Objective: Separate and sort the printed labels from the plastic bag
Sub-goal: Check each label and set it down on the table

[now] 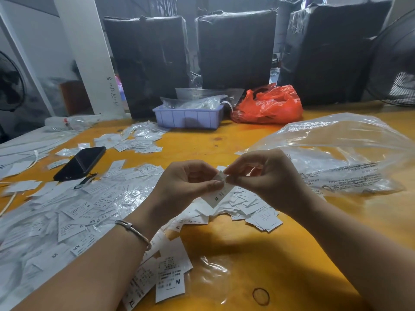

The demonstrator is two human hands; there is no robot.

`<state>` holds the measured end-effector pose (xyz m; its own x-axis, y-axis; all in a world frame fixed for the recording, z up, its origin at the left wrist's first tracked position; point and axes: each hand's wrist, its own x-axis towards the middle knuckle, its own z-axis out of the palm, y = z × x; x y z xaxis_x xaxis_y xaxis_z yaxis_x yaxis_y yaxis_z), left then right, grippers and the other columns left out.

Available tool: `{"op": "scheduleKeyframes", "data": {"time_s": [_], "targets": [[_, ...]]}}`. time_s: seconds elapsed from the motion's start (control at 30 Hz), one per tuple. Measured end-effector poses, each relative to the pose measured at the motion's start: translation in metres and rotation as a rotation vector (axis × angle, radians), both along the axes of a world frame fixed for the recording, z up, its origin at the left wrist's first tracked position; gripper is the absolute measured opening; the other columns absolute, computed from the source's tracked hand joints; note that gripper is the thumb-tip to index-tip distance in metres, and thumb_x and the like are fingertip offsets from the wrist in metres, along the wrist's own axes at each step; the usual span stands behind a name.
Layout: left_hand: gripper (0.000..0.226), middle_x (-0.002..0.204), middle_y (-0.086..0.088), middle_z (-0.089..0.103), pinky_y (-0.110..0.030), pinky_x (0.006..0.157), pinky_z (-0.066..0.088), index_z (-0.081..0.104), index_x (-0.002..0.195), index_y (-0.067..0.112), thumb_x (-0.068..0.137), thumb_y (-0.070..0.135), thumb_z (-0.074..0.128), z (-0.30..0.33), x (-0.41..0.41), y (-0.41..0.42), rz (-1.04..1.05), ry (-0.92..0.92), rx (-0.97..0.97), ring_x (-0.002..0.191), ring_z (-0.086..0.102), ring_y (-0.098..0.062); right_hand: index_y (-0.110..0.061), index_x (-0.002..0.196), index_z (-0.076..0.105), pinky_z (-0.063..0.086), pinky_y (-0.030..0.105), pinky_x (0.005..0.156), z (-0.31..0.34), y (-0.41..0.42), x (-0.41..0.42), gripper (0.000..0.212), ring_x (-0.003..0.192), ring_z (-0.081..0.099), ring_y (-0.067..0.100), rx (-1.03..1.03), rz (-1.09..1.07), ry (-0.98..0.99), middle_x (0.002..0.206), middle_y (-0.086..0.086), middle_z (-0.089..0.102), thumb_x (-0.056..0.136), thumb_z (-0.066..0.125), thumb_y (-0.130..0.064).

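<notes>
While both hands are meeting above the middle of the table (235, 140), we are pinching one label (221, 189) between them: the left hand (188, 182) is gripping its upper end with thumb and forefinger, and the right hand (267, 176) is nipping the same end from the other side, as if peeling it off a neighbour. We are reading an M on it as it is hanging just over a small heap of labels (251, 209) lying below the hands. We are judging the work as partly done: a broad spread of labels (67, 221) marked S, XS and M is covering the left of the table, mixed with scraps of clear film, and a few more are lying near the front edge, one marked M (170, 281) and one XL. How strictly these are grouped by size we cannot tell; they are looking loosely scattered. The big clear plastic bag (341, 153) is lying to the right, just beside the right hand, crumpled and seeming mostly emptied, though its folds are hiding part of the inside. Further back, a purple tray (188, 118) is holding small clear packets, and an orange bag (269, 104) is sitting just beside it, contents unseen. A phone (80, 162) is resting among the papers, and a rubber band (261, 296) is lying near the front.
</notes>
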<state>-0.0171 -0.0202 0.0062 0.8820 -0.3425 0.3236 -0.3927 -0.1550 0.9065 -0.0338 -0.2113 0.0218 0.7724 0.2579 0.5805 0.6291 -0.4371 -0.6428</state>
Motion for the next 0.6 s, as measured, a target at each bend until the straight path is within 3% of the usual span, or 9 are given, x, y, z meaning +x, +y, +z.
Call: {"op": "scheduleKeyframes", "data": {"time_s": [0.1,0.23,0.43,0.5,0.6], "targets": [[0.032,0.089,-0.017,0.074,-0.020,0.068,0.055,0.070,0.096,-0.002,0.068,0.012,0.074,0.001,-0.001,-0.002,-0.017,-0.003,-0.004,0.081,0.072,-0.019,-0.005,0.084,0.077,0.054,0.027,0.059,-0.001,0.002,-0.001,0.009,0.068,0.068,0.019,0.017,0.034,0.089,0.076,0.008,0.073,0.076,0.076,-0.003],[0.030,0.087,-0.015,0.074,-0.021,0.069,0.057,0.070,0.099,0.002,0.071,0.012,0.074,0.001,-0.002,0.000,0.004,-0.029,0.038,0.085,0.072,-0.023,-0.008,0.084,0.078,0.041,0.015,0.057,-0.002,0.001,0.002,0.008,0.066,0.057,0.003,0.055,0.067,0.246,0.081,0.004,0.071,0.079,0.073,-0.013],[0.024,0.090,-0.017,0.074,-0.024,0.073,0.059,0.071,0.095,0.004,0.072,0.010,0.074,0.000,0.000,0.000,0.020,-0.021,0.046,0.086,0.071,-0.025,-0.011,0.088,0.076,0.044,0.016,0.054,-0.003,-0.005,0.008,0.027,0.069,0.056,0.000,0.088,0.146,0.548,0.090,0.008,0.068,0.078,0.068,-0.035],[0.016,0.089,-0.011,0.075,-0.020,0.073,0.057,0.072,0.094,0.007,0.078,0.001,0.072,0.000,0.002,0.002,0.051,-0.036,0.062,0.083,0.071,-0.015,-0.016,0.082,0.076,0.045,0.021,0.056,-0.005,-0.011,0.012,0.020,0.070,0.058,0.006,0.034,0.051,0.470,0.081,0.006,0.070,0.083,0.067,-0.033],[0.014,0.085,0.001,0.074,-0.019,0.070,0.056,0.073,0.087,0.016,0.083,0.003,0.070,-0.002,0.009,0.010,0.208,-0.150,0.151,0.081,0.069,-0.007,-0.016,0.074,0.071,0.048,0.031,0.062,-0.013,-0.028,0.026,0.017,0.067,0.060,0.017,-0.257,-0.405,0.185,0.068,0.000,0.066,0.086,0.062,-0.025]]}}
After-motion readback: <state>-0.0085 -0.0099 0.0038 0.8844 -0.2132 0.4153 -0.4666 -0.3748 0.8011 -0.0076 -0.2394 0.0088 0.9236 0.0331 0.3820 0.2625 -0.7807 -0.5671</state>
